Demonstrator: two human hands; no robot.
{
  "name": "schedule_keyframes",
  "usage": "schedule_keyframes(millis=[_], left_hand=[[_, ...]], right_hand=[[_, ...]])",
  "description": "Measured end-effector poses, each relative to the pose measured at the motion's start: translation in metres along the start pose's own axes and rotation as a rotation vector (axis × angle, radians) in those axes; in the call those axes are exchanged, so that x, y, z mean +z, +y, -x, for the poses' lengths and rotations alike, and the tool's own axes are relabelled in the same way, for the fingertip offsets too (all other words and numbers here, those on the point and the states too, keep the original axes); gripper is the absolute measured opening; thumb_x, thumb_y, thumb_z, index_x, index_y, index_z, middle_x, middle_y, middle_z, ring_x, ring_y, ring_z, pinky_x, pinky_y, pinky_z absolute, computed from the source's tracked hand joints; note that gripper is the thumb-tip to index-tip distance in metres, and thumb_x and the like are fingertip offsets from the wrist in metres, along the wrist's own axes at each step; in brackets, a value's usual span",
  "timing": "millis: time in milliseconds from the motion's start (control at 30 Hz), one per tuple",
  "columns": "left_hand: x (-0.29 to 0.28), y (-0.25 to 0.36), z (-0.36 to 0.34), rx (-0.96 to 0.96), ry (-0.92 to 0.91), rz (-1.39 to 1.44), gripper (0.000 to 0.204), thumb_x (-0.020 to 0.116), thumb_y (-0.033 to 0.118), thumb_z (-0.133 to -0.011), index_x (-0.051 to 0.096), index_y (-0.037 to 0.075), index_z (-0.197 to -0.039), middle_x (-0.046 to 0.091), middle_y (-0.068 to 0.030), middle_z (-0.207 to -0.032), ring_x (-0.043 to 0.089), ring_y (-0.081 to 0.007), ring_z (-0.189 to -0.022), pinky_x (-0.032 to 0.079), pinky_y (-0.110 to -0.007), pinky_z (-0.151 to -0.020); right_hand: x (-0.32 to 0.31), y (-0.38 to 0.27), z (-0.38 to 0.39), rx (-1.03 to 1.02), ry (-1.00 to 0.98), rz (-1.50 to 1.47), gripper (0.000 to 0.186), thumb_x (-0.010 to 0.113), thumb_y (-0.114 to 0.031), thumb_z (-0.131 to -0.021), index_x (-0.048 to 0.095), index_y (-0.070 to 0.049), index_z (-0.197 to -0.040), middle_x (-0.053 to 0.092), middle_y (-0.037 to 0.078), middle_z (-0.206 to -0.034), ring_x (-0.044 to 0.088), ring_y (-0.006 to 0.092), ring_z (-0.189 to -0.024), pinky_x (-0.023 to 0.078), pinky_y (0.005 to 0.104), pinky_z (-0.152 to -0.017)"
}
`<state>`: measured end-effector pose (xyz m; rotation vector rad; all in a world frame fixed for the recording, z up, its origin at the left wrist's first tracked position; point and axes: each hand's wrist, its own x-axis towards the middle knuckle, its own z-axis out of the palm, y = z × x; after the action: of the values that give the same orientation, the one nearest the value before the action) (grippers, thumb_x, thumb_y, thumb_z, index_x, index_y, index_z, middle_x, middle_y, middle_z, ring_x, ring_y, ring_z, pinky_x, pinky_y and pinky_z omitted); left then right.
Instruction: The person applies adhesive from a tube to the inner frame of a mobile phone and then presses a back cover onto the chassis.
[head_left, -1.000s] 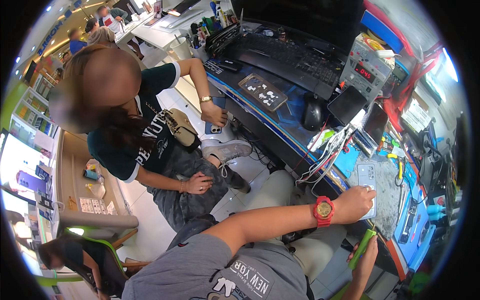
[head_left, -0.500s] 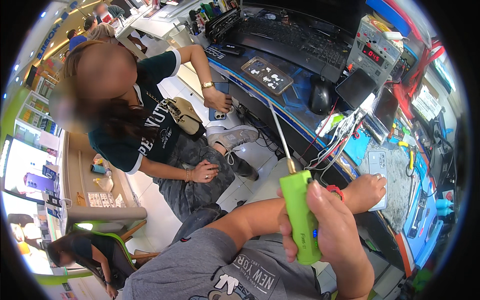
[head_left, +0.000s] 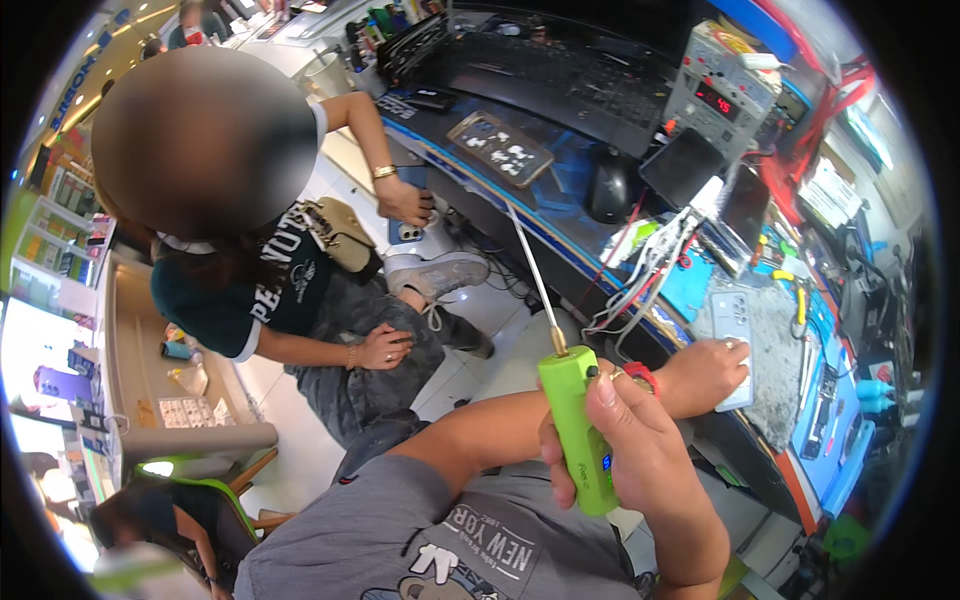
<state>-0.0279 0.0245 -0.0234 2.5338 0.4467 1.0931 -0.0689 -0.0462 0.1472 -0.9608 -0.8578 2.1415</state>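
My right hand (head_left: 625, 435) grips a green pen-shaped electric tool (head_left: 570, 405), its thumb by the top button and its long metal tip pointing up toward the desk edge. Behind it, my left hand (head_left: 710, 370), with a red watch on the wrist, has curled fingers on a silver phone (head_left: 730, 318) lying on a grey work mat (head_left: 775, 400). Cables (head_left: 660, 260), yellow-handled pliers (head_left: 800, 300) and a blue mat (head_left: 838, 445) with small parts and tools lie around the phone.
A seated person (head_left: 300, 290) at my left holds a blue phone (head_left: 406, 232). The desk carries a laptop (head_left: 540, 75), black mouse (head_left: 610, 185), clear phone case (head_left: 500, 148), dark phones (head_left: 680, 170) and power supply (head_left: 705, 80). Another person (head_left: 170, 530) sits at lower left.
My right hand with the green tool has come up from the lower right toward the middle, tip turned upward. My left hand stays on the phone; the camera view has shifted slightly.
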Motion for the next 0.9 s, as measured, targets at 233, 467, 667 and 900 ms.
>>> schedule_keyframes(millis=[233, 467, 667, 900], left_hand=[[0.002, -0.003, 0.003, 0.071, 0.0, -0.041, 0.013, 0.064, 0.01, -0.081, 0.061, -0.001, -0.088, 0.066, -0.0215, -0.111, 0.066, -0.0374, -0.117, 0.056, -0.041, -0.098], [-0.007, -0.01, 0.007, 0.089, -0.046, 0.014, 0.013, 0.065, 0.006, -0.082, 0.063, -0.002, -0.092, 0.068, -0.0231, -0.115, 0.066, -0.038, -0.119, 0.055, -0.043, -0.101], [-0.02, -0.008, 0.001, 0.062, -0.189, 0.04, 0.014, 0.065, 0.002, -0.079, 0.064, -0.003, -0.092, 0.069, -0.022, -0.115, 0.068, -0.0374, -0.115, 0.057, -0.044, -0.095], [-0.029, -0.015, -0.015, -0.008, -0.321, 0.012, 0.01, 0.063, 0.001, -0.079, 0.063, -0.001, -0.089, 0.065, -0.0137, -0.097, 0.069, -0.0326, -0.096, 0.059, -0.042, -0.077]], right_hand=[[-0.085, 0.083, 0.066, -0.372, 0.586, 0.053, 0.04, 0.04, -0.038, -0.114, 0.051, -0.002, -0.125, 0.063, 0.012, -0.083, 0.061, 0.0173, -0.052, 0.052, 0.0298, -0.045], [-0.122, 0.145, 0.15, -0.456, 1.095, -0.199, 0.055, 0.039, -0.051, -0.112, 0.051, 0.0, -0.129, 0.057, 0.009, -0.077, 0.058, 0.0154, -0.047, 0.05, 0.0291, -0.037], [-0.116, 0.174, 0.158, -0.431, 1.153, -0.251, 0.054, 0.04, -0.053, -0.112, 0.052, -0.003, -0.127, 0.057, 0.006, -0.076, 0.058, 0.0138, -0.046, 0.048, 0.0275, -0.036], [-0.111, 0.169, 0.143, -0.462, 1.025, -0.21, 0.053, 0.04, -0.052, -0.112, 0.051, -0.002, -0.128, 0.057, 0.008, -0.077, 0.059, 0.0144, -0.048, 0.051, 0.0281, -0.039]])
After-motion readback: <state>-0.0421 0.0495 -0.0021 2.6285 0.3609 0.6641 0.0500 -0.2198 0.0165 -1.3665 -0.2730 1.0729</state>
